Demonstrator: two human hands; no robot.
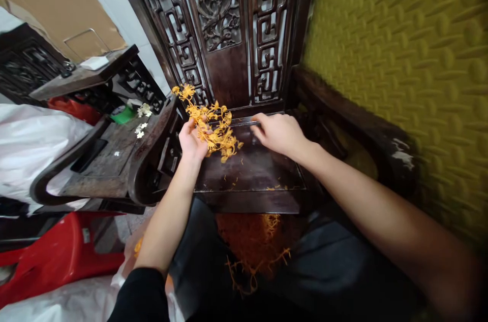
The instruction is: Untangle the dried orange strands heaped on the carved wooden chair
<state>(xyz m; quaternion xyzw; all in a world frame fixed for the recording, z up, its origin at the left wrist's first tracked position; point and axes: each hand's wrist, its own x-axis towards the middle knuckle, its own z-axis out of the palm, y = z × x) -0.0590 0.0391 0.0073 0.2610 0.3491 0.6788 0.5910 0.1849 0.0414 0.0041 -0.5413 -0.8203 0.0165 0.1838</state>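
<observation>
Orange tangle [215,131]: aloft over the dark wooden seat [251,172].
Left grip [193,143]: curled around the tangle.
Right grip [280,133]: fingers bent nearby; whether clamped, cannot tell.
Handwork: apparently steadying the tangle, its looseness calling for firm support.
White bag [34,149]: bulging at left, contents hidden.

The strands [215,139] are yellow-orange, the chair [229,75] dark brown.
</observation>
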